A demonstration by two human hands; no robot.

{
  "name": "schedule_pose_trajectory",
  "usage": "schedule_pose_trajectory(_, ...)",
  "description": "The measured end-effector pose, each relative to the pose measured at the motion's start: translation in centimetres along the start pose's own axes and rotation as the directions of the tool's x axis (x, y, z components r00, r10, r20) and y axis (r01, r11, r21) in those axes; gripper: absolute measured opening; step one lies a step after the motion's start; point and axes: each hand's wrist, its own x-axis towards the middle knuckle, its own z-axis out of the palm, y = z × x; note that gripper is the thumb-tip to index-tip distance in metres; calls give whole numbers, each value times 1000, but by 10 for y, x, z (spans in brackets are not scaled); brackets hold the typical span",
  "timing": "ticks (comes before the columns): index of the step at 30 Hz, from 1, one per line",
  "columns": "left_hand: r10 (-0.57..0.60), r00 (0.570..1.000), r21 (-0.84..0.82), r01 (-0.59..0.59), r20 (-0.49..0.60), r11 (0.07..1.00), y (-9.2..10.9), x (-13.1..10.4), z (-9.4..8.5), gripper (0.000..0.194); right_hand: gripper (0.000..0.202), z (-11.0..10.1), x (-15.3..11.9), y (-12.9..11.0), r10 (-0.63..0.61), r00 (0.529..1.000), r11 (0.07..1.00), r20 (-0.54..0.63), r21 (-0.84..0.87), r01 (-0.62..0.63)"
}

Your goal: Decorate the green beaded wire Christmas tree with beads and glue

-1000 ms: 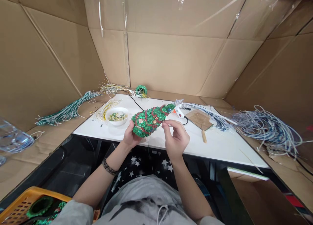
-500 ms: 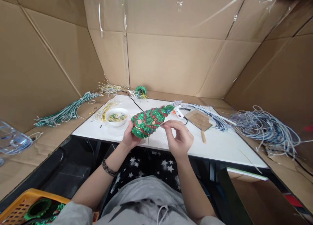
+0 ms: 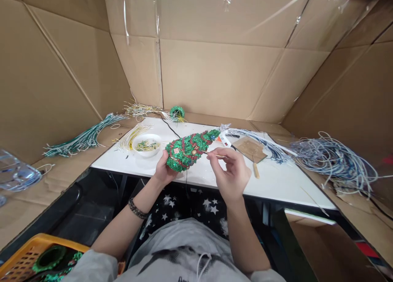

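Note:
A small green glitter Christmas tree (image 3: pixel 187 151) with red garland and little ornaments lies tilted in my left hand (image 3: pixel 164 169). My fingers are wrapped round its broad base, and its tip points to the upper right. My right hand (image 3: pixel 231 171) pinches a thin, stick-like tool (image 3: pixel 216 155) whose point reaches the tree's side near a round gold ornament (image 3: pixel 194 152). Whether the point touches the tree I cannot tell. To the left of the tree stands a white bowl (image 3: pixel 146 153) of short green, yellow and white pieces.
A white glue gun (image 3: pixel 225 139) lies behind my right hand, near a brown board (image 3: pixel 249 147) and a wooden-handled tool (image 3: pixel 256 170). Wire bundles (image 3: pixel 334 159) lie right, green strands (image 3: pixel 82 136) left. An orange basket (image 3: pixel 18 255) is at lower left; cardboard walls (image 3: pixel 215 77) surround the table.
My right hand has shifted slightly right and turned, so the thin tool now shows along its length. The tree stays in my left hand, almost unmoved.

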Motion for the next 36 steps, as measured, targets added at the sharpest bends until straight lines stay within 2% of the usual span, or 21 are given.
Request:
schedule_pose_trajectory(2, -2, 1000, -4, 2, 0, 1000, 0, 0, 0, 60, 28, -5, 3, 4, -205, 975, 967, 84, -134, 215)
schedule_pose_trajectory(5, -22, 1000, 8, 22, 17, 1000, 0, 0, -1, 60, 31, -12, 9, 10, -409, 870, 854, 275, -223, 471)
schedule_pose_trajectory(7, -25, 999, 23, 25, 29, 999, 0, 0, 0, 61, 30, -14, 12, 14, -462, 814, 799, 352, -234, 554)
schedule_pose_trajectory(10, -18, 999, 25, 17, 34, 1000, 0, 0, 1, 62, 33, -11, 11, 19, -526, 782, 749, 334, -254, 612)
schedule_pose_trajectory(12, -15, 999, 10, 15, 29, 1000, -1, 0, 1, 62, 34, -6, 8, 22, -545, 796, 755, 263, -259, 602)
schedule_pose_trajectory(13, -14, 1000, 2, 14, 28, 1000, -1, 0, 1, 61, 35, -3, 6, 23, -529, 819, 778, 220, -260, 572)
schedule_pose_trajectory(16, 0, 999, 3, 0, 38, 1000, -1, 0, 1, 59, 32, 2, 1, 23, -419, 905, 877, 73, -226, 424)
schedule_pose_trajectory(18, -3, 999, 14, 3, 51, 1000, -1, -1, 1, 59, 27, 2, 0, 22, -360, 932, 912, 29, -202, 358)
schedule_pose_trajectory(25, -9, 999, 58, 6, 54, 998, 0, -1, -1, 59, 29, 3, -1, 18, -384, 923, 904, 37, -189, 384)
schedule_pose_trajectory(30, -3, 999, 55, 1, 43, 999, 0, -1, 1, 59, 22, 10, -5, 16, -253, 963, 960, -87, -148, 239)
schedule_pose_trajectory(36, -1, 999, 43, -1, 46, 999, 1, -2, 3, 57, 10, 8, -4, 13, -127, 989, 989, -77, -87, 120)
